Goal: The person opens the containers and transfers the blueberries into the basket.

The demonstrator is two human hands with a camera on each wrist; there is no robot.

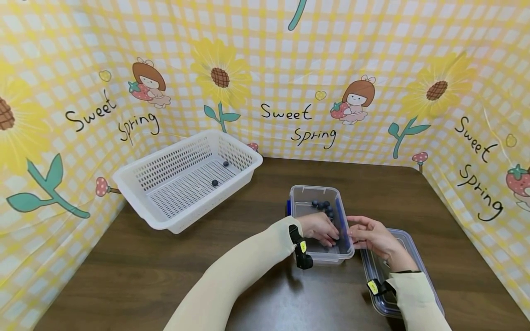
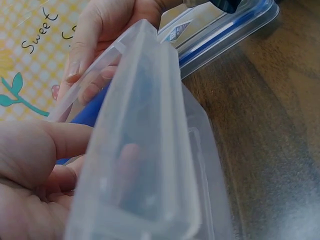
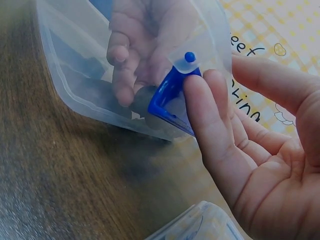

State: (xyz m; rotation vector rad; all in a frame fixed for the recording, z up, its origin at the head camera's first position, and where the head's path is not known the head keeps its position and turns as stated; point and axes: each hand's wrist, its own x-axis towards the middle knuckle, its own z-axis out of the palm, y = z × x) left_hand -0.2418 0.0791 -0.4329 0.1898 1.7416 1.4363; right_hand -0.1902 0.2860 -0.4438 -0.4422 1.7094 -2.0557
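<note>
My left hand [image 1: 320, 228] reaches down inside a clear plastic container [image 1: 320, 263], fingers bent toward the bottom near its right wall. Through the wall, the right wrist view shows a dark round blueberry [image 3: 145, 100] at those fingertips; whether they pinch it cannot be made out. My right hand [image 1: 378, 241] grips the container's right side, with fingertips against a blue clip [image 3: 172, 97]. Several blueberries [image 1: 327, 207] lie at the container's far end. In the left wrist view the near wall partly covers the left hand [image 2: 35, 170].
A white perforated basket [image 1: 165, 224] holding two blueberries stands at the back left. The container's clear lid [image 1: 407, 239] lies under the right wrist on the brown table [image 1: 136, 276]. Yellow checked cloth [image 1: 265, 69] hangs around the table.
</note>
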